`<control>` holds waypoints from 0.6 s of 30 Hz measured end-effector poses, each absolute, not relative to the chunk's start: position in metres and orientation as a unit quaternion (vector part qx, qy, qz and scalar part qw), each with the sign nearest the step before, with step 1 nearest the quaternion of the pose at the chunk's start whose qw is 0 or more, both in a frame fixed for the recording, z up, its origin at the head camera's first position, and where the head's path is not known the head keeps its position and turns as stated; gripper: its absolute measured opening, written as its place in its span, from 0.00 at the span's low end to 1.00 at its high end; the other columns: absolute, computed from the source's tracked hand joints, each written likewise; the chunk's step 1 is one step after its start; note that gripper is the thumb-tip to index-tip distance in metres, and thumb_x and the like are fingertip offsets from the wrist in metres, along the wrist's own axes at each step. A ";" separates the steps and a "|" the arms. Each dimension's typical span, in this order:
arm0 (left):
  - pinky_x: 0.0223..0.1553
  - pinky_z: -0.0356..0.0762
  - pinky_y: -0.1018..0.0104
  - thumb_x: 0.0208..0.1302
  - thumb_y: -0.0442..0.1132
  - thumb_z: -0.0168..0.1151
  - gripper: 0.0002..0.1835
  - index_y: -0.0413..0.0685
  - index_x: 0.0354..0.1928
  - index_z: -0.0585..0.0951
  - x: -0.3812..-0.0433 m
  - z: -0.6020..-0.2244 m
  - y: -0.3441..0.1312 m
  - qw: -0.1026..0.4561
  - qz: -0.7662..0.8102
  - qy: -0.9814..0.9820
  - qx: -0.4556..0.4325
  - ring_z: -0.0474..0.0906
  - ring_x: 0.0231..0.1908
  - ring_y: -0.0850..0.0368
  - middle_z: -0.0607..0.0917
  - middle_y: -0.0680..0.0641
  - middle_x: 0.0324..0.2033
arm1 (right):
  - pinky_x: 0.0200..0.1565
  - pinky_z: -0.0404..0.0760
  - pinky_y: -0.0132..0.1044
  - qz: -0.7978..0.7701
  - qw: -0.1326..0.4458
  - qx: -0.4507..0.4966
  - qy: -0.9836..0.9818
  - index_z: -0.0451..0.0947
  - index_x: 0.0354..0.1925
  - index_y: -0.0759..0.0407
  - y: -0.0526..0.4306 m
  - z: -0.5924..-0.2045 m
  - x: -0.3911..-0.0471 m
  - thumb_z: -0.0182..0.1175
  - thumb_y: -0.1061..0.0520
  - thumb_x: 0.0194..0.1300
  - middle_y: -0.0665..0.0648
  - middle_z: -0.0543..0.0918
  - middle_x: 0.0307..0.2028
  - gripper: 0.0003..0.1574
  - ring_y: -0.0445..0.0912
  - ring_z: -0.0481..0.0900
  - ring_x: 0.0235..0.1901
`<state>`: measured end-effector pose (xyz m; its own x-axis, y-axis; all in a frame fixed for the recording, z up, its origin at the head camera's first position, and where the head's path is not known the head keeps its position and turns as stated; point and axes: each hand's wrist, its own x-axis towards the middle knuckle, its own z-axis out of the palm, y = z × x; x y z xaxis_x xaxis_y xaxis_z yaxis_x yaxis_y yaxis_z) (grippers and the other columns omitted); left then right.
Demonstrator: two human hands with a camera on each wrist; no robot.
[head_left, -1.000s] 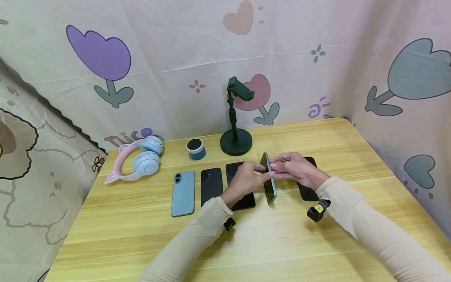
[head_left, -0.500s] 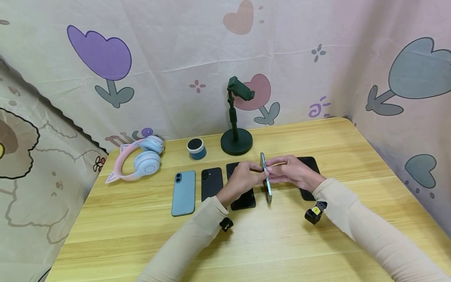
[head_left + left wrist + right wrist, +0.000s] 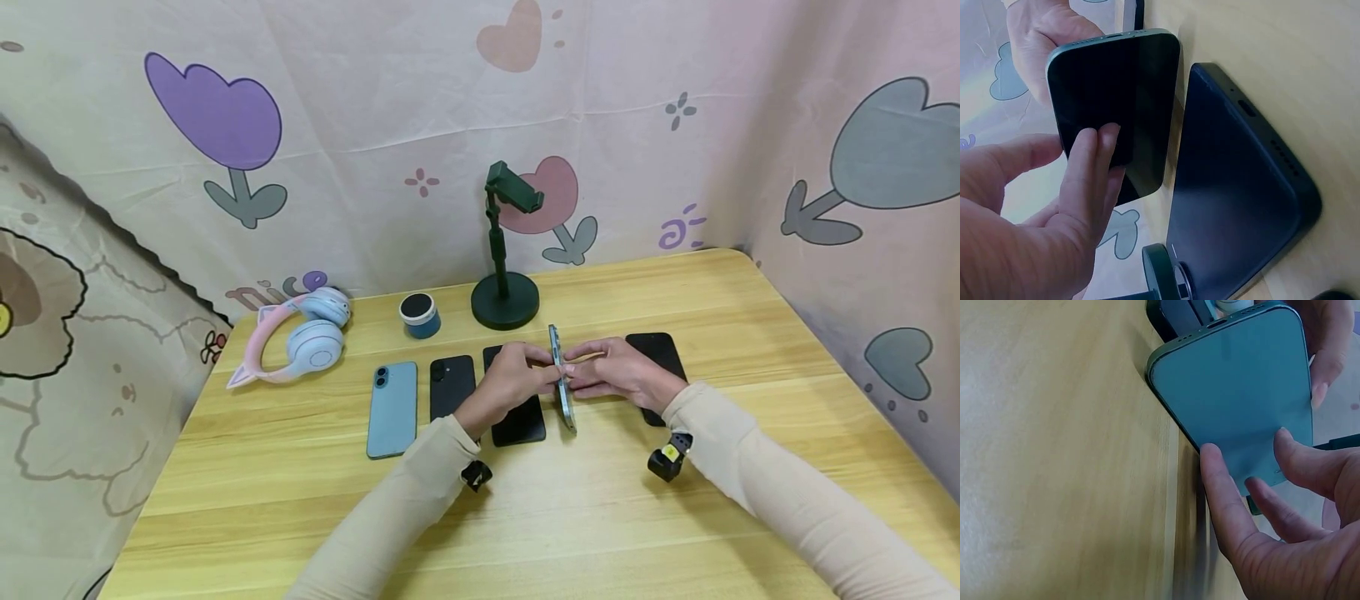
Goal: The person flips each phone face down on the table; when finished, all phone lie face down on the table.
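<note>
A teal smartphone (image 3: 566, 410) stands on its long edge on the table, seen nearly edge-on in the head view. My left hand (image 3: 510, 379) grips it, two fingers against the black screen (image 3: 1147, 81) and the thumb by its edge. On the other side, my right hand (image 3: 622, 371) rests its fingertips and thumb on the plain teal back (image 3: 1229, 387), fingers fairly straight. Below my left hand lies a black phone (image 3: 525, 425), partly covered. Another black phone (image 3: 660, 354) lies partly behind my right hand and wrist.
Left of the hands lie a blue phone (image 3: 392, 411) and a dark phone (image 3: 452, 387). Further back stand a dark green phone stand (image 3: 506, 302) and a small blue-and-white round item (image 3: 420, 317). Pink-and-blue cat-ear headphones (image 3: 313, 346) lie at the back left. Printed fabric (image 3: 360, 100) hangs behind.
Both hands have shifted slightly left with the teal phone, and it has turned more edge-on to the head view. More of the black phone at the right is uncovered.
</note>
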<state>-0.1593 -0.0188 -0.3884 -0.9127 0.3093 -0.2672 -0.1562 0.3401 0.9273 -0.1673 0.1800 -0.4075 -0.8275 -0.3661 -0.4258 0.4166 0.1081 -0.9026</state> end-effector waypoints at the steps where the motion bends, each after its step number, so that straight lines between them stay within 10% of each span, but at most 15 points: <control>1: 0.42 0.85 0.62 0.64 0.36 0.72 0.13 0.35 0.47 0.87 -0.159 -0.388 -0.019 0.204 0.573 0.792 0.048 0.87 0.35 0.58 0.83 0.45 0.40 | 0.56 0.80 0.51 -0.665 0.292 0.017 0.687 0.63 0.69 0.74 0.180 -0.407 -0.167 0.61 0.64 0.71 0.67 0.83 0.53 0.34 0.54 0.85 0.51; 18: 0.43 0.84 0.62 0.68 0.30 0.66 0.14 0.31 0.53 0.83 -0.157 -0.388 -0.017 0.213 0.585 0.782 0.031 0.88 0.42 0.51 0.81 0.40 0.45 | 0.53 0.82 0.48 -0.622 0.270 0.020 0.734 0.62 0.70 0.75 0.182 -0.403 -0.166 0.65 0.60 0.70 0.70 0.82 0.54 0.39 0.54 0.85 0.50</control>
<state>-0.1572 -0.0171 -0.3880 -0.9076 0.2975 -0.2961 -0.2004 0.3127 0.9285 -0.1659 0.1816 -0.4032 -0.8529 -0.3069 -0.4224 0.3662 0.2251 -0.9029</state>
